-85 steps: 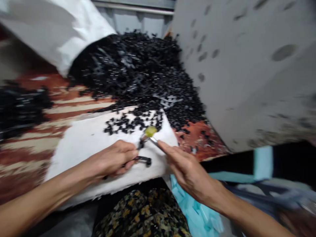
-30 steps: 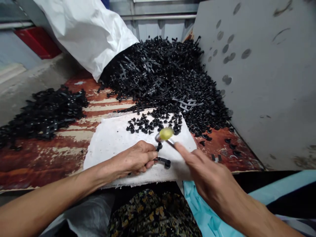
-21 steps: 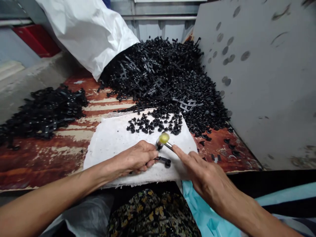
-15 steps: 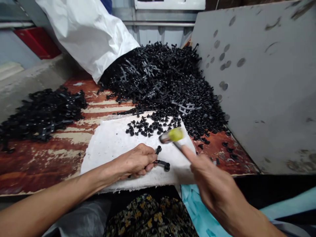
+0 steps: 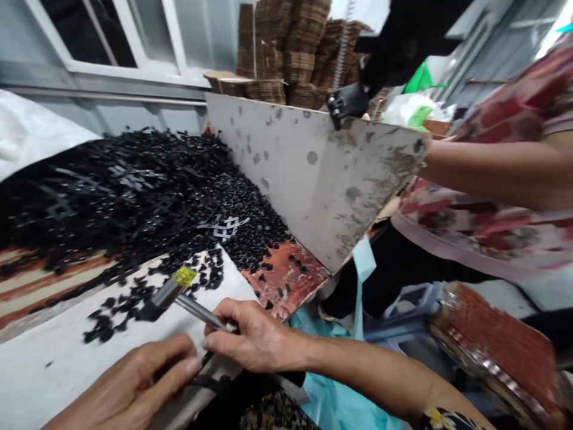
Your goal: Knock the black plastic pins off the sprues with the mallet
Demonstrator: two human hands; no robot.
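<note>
My right hand is closed round the metal handle of a small hammer with a yellow-tipped head, held just above a white pad. My left hand lies on the pad's near edge, fingers pinched on a black plastic part that is mostly hidden under the thumb. Several loose black pieces lie on the pad beside the hammer head. A large heap of black plastic parts rises behind the pad.
A stained grey board stands upright to the right of the heap. Another person's arm and patterned clothing are at the far right. Light blue plastic hangs below the worn red table. Stacked cardboard stands at the back.
The view has swung right and up, bringing in the other person and the cardboard. The hammer has come down from its raised position, and my right hand is now close to my left.
</note>
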